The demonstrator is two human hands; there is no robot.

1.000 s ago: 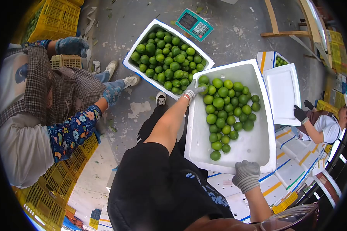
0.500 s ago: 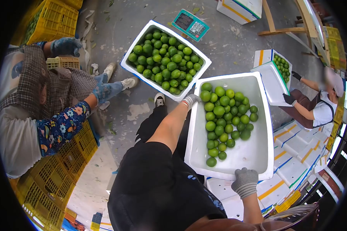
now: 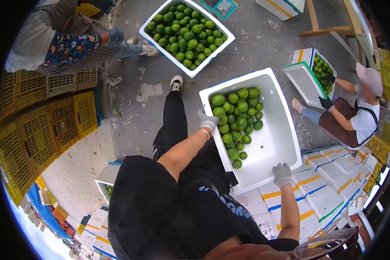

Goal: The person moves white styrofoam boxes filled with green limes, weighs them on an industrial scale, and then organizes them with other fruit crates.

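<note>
A white foam box (image 3: 275,151) is tilted in front of my body. Green limes (image 3: 236,117) are heaped against its far left side, leaving white floor showing at right. My left hand (image 3: 208,122), in a grey glove, is closed on the box's left rim. At the near right corner, my right hand (image 3: 282,174), also gloved in grey, has its fingers hooked over the rim. Beyond, a second foam box (image 3: 228,40) full of limes (image 3: 186,34) rests on the floor, apart from my hands.
A teal scale (image 3: 221,6) lies behind the full box. To the right, a co-worker (image 3: 355,117) in dark gloves handles a lime box and its lid (image 3: 305,82). Another person (image 3: 73,43) stands at left above yellow crates (image 3: 65,121). Lidded foam boxes (image 3: 316,190) are stacked at right.
My view has swung and the held box has turned, with its limes bunched closer to the far left side. The co-worker at right has moved one hand into their lime box.
</note>
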